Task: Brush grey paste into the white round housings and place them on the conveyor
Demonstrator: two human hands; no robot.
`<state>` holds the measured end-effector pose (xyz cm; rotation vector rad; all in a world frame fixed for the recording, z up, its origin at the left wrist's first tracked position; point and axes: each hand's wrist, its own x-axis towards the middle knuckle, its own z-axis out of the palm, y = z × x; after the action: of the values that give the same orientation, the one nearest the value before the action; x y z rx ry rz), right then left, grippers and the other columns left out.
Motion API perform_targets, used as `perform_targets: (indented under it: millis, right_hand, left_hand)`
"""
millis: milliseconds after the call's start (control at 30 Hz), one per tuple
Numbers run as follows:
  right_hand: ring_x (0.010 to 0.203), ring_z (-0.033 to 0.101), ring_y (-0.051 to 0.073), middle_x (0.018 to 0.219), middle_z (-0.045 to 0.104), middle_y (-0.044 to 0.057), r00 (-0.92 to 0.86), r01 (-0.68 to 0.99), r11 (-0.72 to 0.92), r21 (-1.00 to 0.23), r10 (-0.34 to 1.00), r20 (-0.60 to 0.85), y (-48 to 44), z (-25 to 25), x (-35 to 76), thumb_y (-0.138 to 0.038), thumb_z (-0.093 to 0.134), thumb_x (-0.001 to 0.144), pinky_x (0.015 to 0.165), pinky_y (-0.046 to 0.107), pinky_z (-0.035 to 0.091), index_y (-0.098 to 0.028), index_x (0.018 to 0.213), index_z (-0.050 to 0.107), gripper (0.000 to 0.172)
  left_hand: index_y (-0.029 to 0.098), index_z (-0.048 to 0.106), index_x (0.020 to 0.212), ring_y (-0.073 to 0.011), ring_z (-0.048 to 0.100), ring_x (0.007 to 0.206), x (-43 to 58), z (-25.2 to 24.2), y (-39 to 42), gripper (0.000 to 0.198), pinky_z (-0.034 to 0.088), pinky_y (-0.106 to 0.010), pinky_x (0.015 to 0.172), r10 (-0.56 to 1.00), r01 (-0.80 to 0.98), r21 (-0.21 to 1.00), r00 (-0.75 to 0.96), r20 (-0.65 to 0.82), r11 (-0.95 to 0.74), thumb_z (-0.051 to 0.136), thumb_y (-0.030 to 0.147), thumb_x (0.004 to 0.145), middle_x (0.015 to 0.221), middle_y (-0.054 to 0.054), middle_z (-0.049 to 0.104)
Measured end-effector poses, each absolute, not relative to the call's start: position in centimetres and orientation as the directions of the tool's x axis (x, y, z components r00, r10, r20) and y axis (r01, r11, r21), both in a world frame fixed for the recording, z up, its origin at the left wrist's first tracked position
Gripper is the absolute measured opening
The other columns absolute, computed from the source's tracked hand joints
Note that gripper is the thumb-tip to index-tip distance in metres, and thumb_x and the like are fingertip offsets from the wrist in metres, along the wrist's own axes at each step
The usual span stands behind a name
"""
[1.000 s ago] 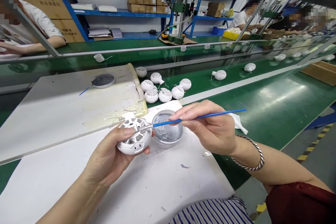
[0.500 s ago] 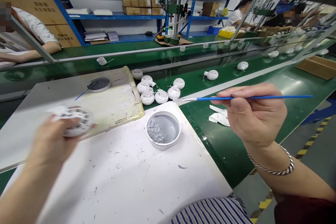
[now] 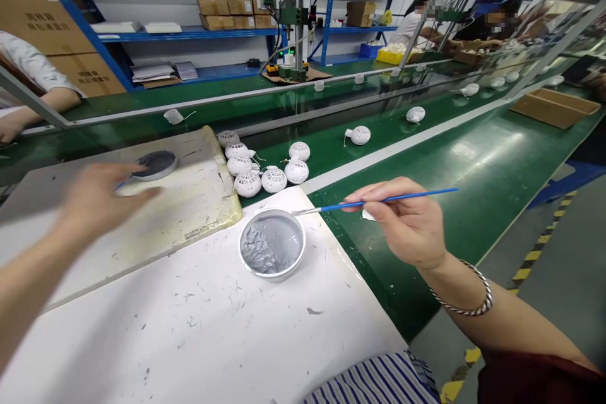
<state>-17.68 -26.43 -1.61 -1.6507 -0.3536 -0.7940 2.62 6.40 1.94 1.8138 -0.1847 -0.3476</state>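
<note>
Right hand (image 3: pixel 402 224) pinches a thin blue-handled paintbrush (image 3: pixel 331 207) at centre right; light, stiff, best held mid-handle. Left hand (image 3: pixel 101 192), upper left, blurred, open, nothing visible in it. Tub of grey paste (image 3: pixel 272 276) sits mid-frame on the white table (image 3: pixel 165 341).

Thin blue-handled paintbrush (image 3: pixel 379 203), pinched in the right hand (image 3: pixel 402 224), tip just by a round white tub of lumpy grey paste (image 3: pixel 271 244).
</note>
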Motion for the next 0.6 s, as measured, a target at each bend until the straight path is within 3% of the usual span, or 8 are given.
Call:
perform_targets:
  millis: [100, 167, 233, 300, 400, 500, 600]
  right_hand:
    - [0.093, 0.069, 0.016, 0.097, 0.070, 0.001, 0.753, 0.625, -0.274, -0.731, -0.036, 0.657, -25.5, -2.2, -17.0, -0.005, 0.059, 0.085, 0.081, 0.033, 0.062, -0.025, 0.102, 0.065, 0.027]
    - [0.097, 0.068, 0.017, 0.099, 0.071, 0.003, 0.753, 0.642, -0.299, -0.707, 0.070, 0.654, -24.8, -2.5, -16.5, -0.006, 0.058, 0.086, 0.085, 0.035, 0.060, -0.024, 0.104, 0.063, 0.026]
    - [0.098, 0.068, 0.018, 0.098, 0.071, 0.005, 0.741, 0.665, -0.297, -0.685, 0.148, 0.655, -24.3, -2.7, -16.0, -0.008, 0.057, 0.087, 0.085, 0.036, 0.060, -0.023, 0.105, 0.062, 0.023]
    - [0.097, 0.069, 0.017, 0.097, 0.071, 0.005, 0.730, 0.679, -0.298, -0.671, 0.184, 0.658, -23.9, -2.9, -15.4, -0.010, 0.056, 0.088, 0.084, 0.035, 0.060, -0.022, 0.104, 0.061, 0.021]
    - [0.095, 0.069, 0.017, 0.096, 0.071, 0.005, 0.737, 0.672, -0.322, -0.667, 0.208, 0.643, -23.5, -3.4, -14.7, -0.012, 0.056, 0.089, 0.083, 0.034, 0.059, -0.021, 0.103, 0.060, 0.017]
    - [0.095, 0.069, 0.016, 0.096, 0.071, 0.004, 0.735, 0.675, -0.318, -0.665, 0.220, 0.641, -23.2, -3.9, -14.1, -0.013, 0.055, 0.089, 0.083, 0.033, 0.059, -0.021, 0.102, 0.061, 0.016]
    - [0.094, 0.069, 0.016, 0.095, 0.070, 0.006, 0.739, 0.673, -0.272, -0.688, 0.191, 0.646, -23.0, -4.3, -13.8, -0.011, 0.055, 0.089, 0.082, 0.032, 0.059, -0.019, 0.099, 0.062, 0.014]
  left_hand:
    - [0.016, 0.065, 0.096, -0.0320, 0.028, 0.135, 4.0, -1.9, -1.5, 0.024, 0.034, -0.036, 0.106, -0.415, -0.310, 0.716, 0.909, 0.032, -0.625, 0.067, 0.030, 0.077, 0.116, -0.001, 0.055]
    - [0.015, 0.065, 0.090, -0.0356, 0.027, 0.136, 4.6, -4.2, -5.7, 0.026, 0.021, -0.047, 0.112, -0.473, -0.361, 0.679, 0.881, 0.023, -0.639, 0.073, 0.020, 0.066, 0.119, -0.007, 0.056]
    - [0.013, 0.063, 0.087, -0.0368, 0.030, 0.133, 5.1, -5.5, -8.1, 0.027, 0.019, -0.056, 0.110, -0.492, -0.372, 0.668, 0.871, 0.011, -0.644, 0.072, 0.012, 0.062, 0.121, -0.013, 0.056]
    - [0.012, 0.062, 0.088, -0.0367, 0.033, 0.132, 5.6, -5.9, -8.5, 0.029, 0.020, -0.060, 0.108, -0.482, -0.358, 0.679, 0.876, 0.007, -0.641, 0.072, 0.010, 0.061, 0.122, -0.015, 0.055]
    - [0.013, 0.059, 0.096, -0.0395, 0.038, 0.129, 6.1, -5.0, -6.7, 0.044, 0.027, -0.055, 0.106, -0.414, -0.295, 0.741, 0.910, 0.025, -0.603, 0.075, 0.014, 0.055, 0.123, -0.013, 0.055]
    - [0.015, 0.053, 0.106, -0.0361, 0.049, 0.121, 5.9, -3.4, -3.2, 0.039, 0.043, -0.050, 0.095, -0.332, -0.190, 0.843, 0.943, 0.014, -0.504, 0.064, 0.030, 0.071, 0.121, -0.007, 0.058]
    - [0.015, 0.053, 0.105, -0.0283, 0.058, 0.114, 4.8, -1.8, 0.7, 0.025, 0.053, -0.043, 0.087, -0.272, 0.007, 0.982, 0.960, -0.060, -0.191, 0.051, 0.023, 0.081, 0.123, -0.010, 0.061]
